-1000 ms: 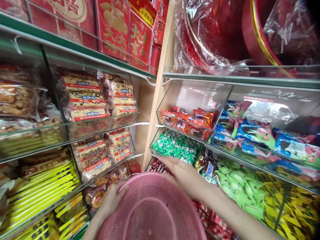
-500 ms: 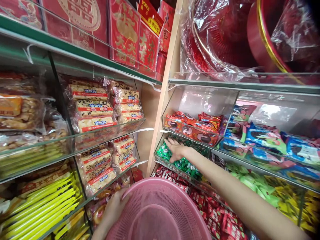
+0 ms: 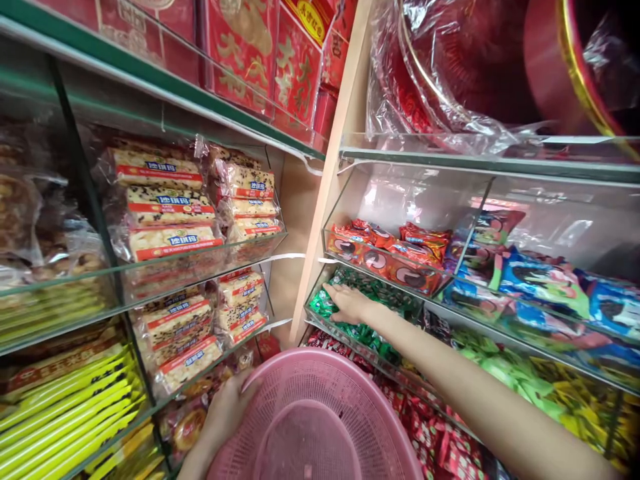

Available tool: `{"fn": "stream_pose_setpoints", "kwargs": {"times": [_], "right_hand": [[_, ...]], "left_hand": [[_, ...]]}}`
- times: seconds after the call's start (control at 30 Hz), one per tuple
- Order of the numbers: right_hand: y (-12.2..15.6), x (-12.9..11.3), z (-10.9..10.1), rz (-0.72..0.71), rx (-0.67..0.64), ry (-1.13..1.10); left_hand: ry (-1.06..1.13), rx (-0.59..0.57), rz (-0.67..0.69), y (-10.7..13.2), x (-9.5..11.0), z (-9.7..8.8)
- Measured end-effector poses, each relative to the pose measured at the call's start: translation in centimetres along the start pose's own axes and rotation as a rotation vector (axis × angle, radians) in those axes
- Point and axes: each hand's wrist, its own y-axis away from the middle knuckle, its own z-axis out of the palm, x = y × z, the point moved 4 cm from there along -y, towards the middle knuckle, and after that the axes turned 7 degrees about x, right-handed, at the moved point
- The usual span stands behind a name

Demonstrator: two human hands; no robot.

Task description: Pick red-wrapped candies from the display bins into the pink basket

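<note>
The pink plastic basket sits just below and left of a glass bin of green-wrapped sweets. The left hand is closed around the basket's rim, gripping it. The right hand reaches into the bin and lies open on the sweets, touching them without any visible grip. So far, no sweet is seen lifted out, and the visible inside of the basket shows only pink mesh. Orange-red foil packets fill the bin directly above, and blue packets lie to its right.
</note>
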Motion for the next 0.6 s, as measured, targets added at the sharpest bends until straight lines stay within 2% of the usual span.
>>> {"fn": "stream_pose_setpoints", "kwargs": {"times": [0.13,0.27,0.6], "right_hand": [[0.37,-0.54,-0.15,-0.035,0.071,0.056],[0.36,-0.94,-0.27,0.002,0.141,0.098],[-0.12,-1.00,-0.24,-0.063,0.137,0.108]], "left_hand": [[-0.001,-0.019,-0.012,0.13,0.07,-0.03],[0.005,-0.011,0.000,0.11,0.11,-0.05],[0.005,-0.017,-0.010,0.04,0.52,-0.19]]}}
